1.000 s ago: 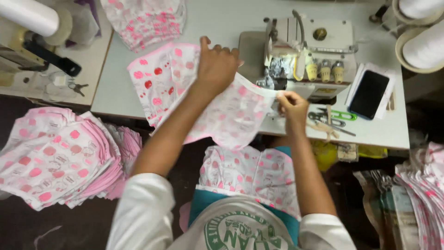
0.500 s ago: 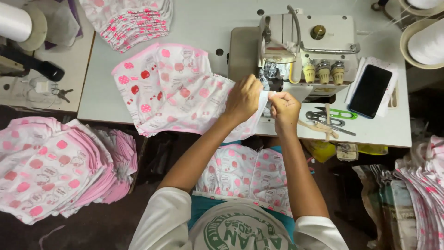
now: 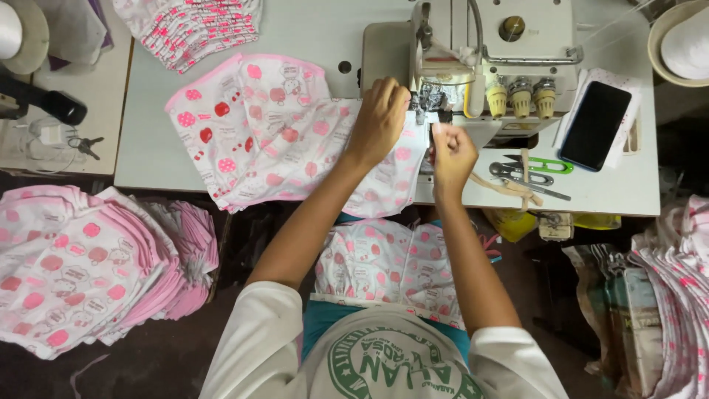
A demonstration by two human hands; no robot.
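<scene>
Both hands have slid up toward the sewing machine (image 3: 473, 66) since a moment ago, dragging the pink printed cloth (image 3: 281, 137) with them. Left hand (image 3: 378, 122) lies flat, fingers spread, pressing the cloth's edge to the counter (image 3: 613, 196) just at the needle; right hand (image 3: 452, 151) is pinched shut on a small bit of fabric or tape, at about four o'clock from the left. Stitching looks barely begun: one sewn stack (image 3: 192, 26) sits at eleven o'clock, big piles (image 3: 81, 266) wait at eight. Scissors (image 3: 528, 174) and a phone (image 3: 594, 125) lie at three o'clock.
</scene>
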